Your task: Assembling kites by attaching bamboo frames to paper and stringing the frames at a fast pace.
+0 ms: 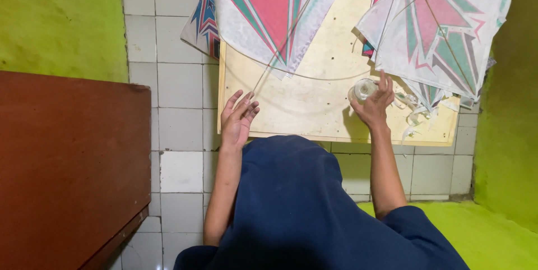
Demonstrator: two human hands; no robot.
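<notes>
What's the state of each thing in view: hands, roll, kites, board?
Left hand: open, fingers spread, at the thin stick's lower end; grip unclear.
Right hand: closed around the clear roll.
Roll: held upright on the board.
Kite: flat, stick across it.
Kite stack: piled, overhanging the board's right edge.
Board: flat on the tiled floor.

Tiled floor between bright green walls, seen from above.

The floor (179,130) is laid with pale grey-white square tiles, their grout lines dark and some edges chipped. A lime-green wall (56,17) rises at the left and another green wall (513,107) at the right, with a green surface (493,231) low at the right that may be a mat or painted ledge. A reddish-brown wooden tabletop (67,169) fills the lower left. Light is soft and even, without hard shadows.
</notes>
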